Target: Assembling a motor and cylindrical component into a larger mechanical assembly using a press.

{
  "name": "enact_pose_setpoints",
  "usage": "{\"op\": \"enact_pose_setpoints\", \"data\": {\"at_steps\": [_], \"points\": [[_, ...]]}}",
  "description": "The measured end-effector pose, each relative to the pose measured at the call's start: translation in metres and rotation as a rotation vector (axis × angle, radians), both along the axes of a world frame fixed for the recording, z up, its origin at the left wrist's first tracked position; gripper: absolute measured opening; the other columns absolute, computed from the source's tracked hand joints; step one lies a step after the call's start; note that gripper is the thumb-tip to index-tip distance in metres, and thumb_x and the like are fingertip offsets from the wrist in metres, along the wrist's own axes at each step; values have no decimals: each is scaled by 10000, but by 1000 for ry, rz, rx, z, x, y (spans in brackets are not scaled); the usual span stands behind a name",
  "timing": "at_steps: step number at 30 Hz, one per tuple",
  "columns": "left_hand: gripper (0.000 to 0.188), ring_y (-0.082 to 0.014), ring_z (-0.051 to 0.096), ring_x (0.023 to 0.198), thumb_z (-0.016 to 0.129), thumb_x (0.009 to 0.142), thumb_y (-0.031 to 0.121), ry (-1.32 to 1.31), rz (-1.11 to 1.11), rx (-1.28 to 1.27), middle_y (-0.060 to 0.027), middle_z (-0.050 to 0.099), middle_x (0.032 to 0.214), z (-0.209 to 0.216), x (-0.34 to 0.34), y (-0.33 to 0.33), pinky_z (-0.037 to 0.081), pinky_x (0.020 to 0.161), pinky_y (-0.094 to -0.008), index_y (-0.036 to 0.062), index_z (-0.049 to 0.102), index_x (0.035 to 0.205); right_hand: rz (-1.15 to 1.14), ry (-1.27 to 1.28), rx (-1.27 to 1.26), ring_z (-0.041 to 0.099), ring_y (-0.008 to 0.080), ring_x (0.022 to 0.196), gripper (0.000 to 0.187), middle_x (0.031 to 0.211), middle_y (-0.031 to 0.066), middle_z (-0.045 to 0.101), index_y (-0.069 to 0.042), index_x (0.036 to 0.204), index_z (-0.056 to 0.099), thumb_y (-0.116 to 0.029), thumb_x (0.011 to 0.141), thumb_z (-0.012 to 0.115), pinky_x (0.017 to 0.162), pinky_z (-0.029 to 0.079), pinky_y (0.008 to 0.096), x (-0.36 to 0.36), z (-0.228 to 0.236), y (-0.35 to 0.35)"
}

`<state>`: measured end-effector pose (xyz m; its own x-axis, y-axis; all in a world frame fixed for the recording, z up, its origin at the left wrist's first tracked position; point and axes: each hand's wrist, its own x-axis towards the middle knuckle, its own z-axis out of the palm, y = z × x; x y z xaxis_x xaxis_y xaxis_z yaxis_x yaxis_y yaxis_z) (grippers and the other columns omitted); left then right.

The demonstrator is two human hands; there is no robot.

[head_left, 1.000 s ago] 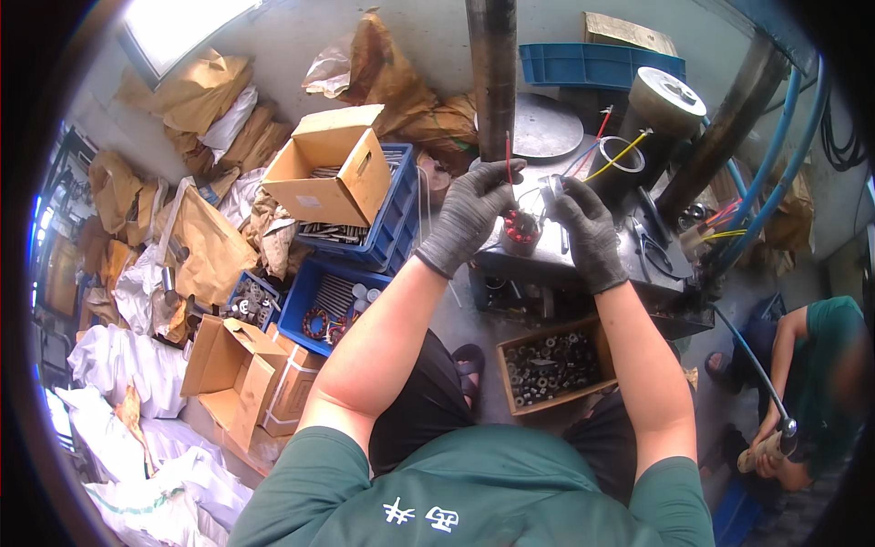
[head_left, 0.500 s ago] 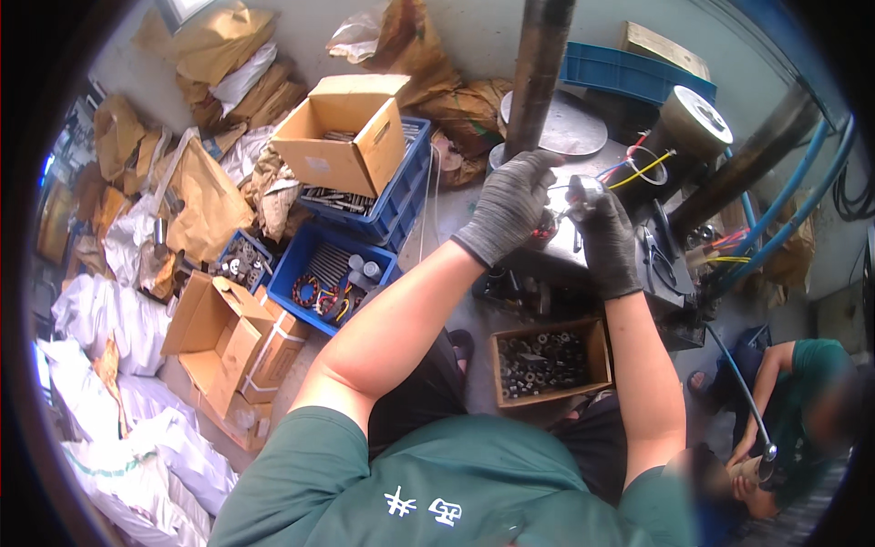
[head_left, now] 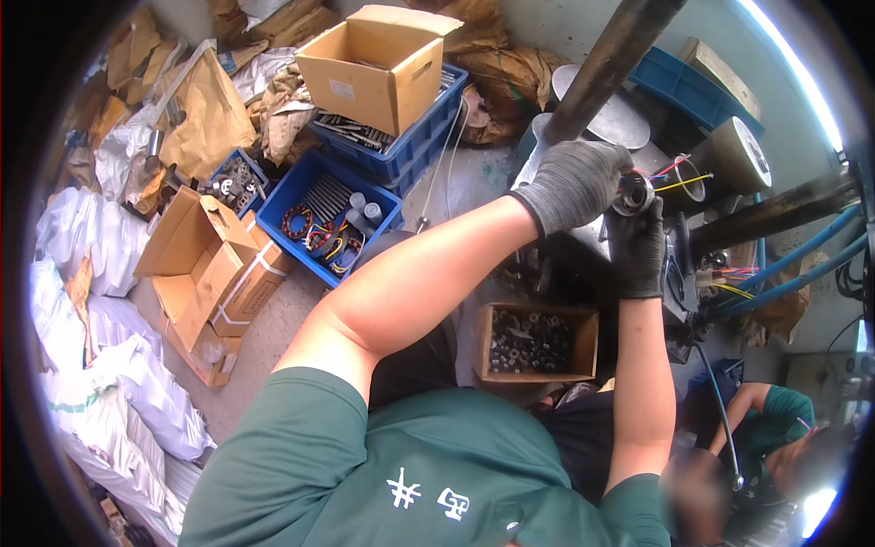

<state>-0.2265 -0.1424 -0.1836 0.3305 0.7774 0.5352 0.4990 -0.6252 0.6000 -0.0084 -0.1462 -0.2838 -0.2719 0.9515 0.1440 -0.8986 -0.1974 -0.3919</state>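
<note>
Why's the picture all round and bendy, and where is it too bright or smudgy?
In the head view, the fisheye lens darkens the corners and bends edges; in that head view, a bright white strip glares at upper right, and a patch at lower right is blurred.

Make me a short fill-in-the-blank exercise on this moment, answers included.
1. The left hand and right hand wear dark gray ____.
2. The metal part held by the right hand is ____ in outline.
3. The plastic crate beneath the upper cardboard box is ____.
4. The camera wearer's shirt is dark ____.

Missing words: gloves; round; blue; green.
</note>
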Motion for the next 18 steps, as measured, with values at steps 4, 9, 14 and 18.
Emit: {"op": "enact_pose_setpoints", "data": {"at_steps": [4,9,14,18], "points": [[189,-353,729,865,613,940,183,204,36,13,-170,728,860,3,-2,0,569,803,-454,119,751,1052,-90,-47,-21,485,312,1413,492,1482,183,544,-3,1441,495,-351,1094,509,1246,331,501,-3,7,-3],[210,-357,729,921,609,931,195,135,40,-68,-177,743,905,4,-8,4,563,863,-454,107,765,1041,-92,-52,-40,493,323,1404,497,1475,190,548,-8,1443,490,-356,1088,517,1243,347,513,-1,5,1],[210,-353,736,905,618,925,202,110,73,-69,-181,746,888,2,1,7,570,845,-451,99,774,1020,-122,-88,-35,478,322,1417,542,1489,192,534,-9,1461,463,-399,1086,506,1258,314,499,-5,8,0],[197,-326,751,822,625,929,203,271,50,-72,-186,744,824,8,9,2,588,769,-429,74,764,981,-156,-156,-27,478,306,1417,539,1483,174,546,-21,1453,483,-411,1082,516,1247,320,480,-6,7,0]]}}
